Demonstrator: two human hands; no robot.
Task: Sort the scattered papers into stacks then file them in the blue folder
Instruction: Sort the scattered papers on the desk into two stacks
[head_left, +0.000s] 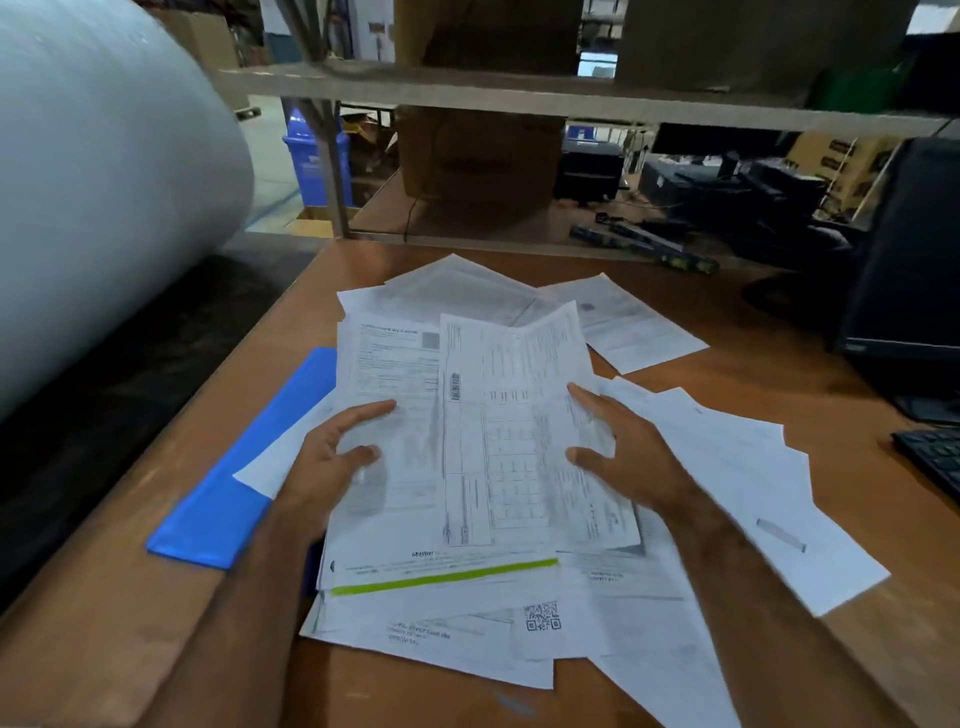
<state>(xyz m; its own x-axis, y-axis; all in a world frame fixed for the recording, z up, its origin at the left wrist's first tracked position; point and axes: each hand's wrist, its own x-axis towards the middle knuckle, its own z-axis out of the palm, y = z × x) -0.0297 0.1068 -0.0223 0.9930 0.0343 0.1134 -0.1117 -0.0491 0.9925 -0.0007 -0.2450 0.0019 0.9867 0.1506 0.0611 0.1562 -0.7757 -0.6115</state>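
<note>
At the centre of the frame the left hand (332, 462) and the right hand (621, 452) hold a small bundle of printed sheets (467, 441) from either side, thumbs curled over the top page and the other fingers hidden beneath it, so both grip the paper. The top sheet carries a barcode and a table. Under the bundle, scattered papers (727, 467) fan across the brown wooden table (104, 623), one with a green stripe (441, 577), another with a QR code. The blue folder (244, 467) lies flat at centre left, partly covered by pages. A black keyboard (935, 462) sits at the right edge.
</note>
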